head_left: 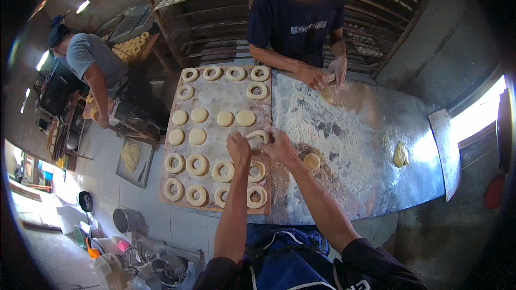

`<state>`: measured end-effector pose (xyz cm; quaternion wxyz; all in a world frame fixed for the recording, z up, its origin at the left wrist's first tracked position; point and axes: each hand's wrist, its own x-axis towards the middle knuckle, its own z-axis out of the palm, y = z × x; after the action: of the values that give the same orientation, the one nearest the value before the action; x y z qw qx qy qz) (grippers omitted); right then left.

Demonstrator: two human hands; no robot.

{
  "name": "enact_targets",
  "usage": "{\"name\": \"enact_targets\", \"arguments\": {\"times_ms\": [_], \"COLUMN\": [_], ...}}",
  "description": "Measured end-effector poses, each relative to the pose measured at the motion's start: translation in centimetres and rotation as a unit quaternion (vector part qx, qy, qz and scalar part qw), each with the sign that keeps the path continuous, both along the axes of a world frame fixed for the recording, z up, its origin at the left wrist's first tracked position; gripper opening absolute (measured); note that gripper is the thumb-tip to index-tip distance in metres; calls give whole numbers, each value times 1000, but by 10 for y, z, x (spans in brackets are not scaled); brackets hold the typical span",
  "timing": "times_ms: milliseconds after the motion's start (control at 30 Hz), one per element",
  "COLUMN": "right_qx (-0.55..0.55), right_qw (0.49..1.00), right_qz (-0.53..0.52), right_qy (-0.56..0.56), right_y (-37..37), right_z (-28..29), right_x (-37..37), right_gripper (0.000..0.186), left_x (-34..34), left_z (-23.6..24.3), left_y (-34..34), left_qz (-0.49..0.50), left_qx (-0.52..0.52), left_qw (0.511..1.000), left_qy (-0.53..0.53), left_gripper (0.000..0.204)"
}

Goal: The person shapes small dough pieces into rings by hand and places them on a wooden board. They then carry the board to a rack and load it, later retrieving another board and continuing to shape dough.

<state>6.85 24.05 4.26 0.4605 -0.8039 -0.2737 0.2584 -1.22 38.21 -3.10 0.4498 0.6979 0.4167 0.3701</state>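
A blue, white-trimmed cloth garment (pixel 293 260) sat nearest, while towards its eleven o'clock the left hand (pixel 238 146) and right hand (pixel 278 145), grips pinching, held a pale, curved dough piece (pixel 258 133) by both ends over the floured brown wooden board (pixel 215 95), presumably against sagging.

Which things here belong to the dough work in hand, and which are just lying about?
In the job:
curved dough piece, between left hand and right hand
dough rings and flat dough rounds on the board
floured metal table

Apparently just lying about:
silver pot
orange object
red object, far right
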Motion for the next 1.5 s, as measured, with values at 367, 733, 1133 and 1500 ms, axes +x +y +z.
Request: {"name": "enact_targets", "arguments": {"times_ms": [367, 733, 1133, 1500], "right_qx": [-255, -93, 59, 119], "right_qw": [928, 979, 981, 990], "right_qz": [-148, -148, -183, -30], "right_qy": [-228, -102, 5, 64], "right_y": [-144, -190, -218, -292], "right_z": [-57, -53, 5, 14], "right_x": [7, 14, -16, -1], "right_gripper": [68, 40, 39, 63], "left_x": [-14, -2, -8, -6], "left_z": [-19, 1, 66, 47], "left_y": [49, -8, -210, -293], "left_qz": [-204, -112, -395, -316], "left_qx": [223, 278, -167, -359], "left_qw": [945, 942, 903, 866], "left_qy": [125, 153, 6, -144], "left_gripper": [35, 31, 28, 35]}}
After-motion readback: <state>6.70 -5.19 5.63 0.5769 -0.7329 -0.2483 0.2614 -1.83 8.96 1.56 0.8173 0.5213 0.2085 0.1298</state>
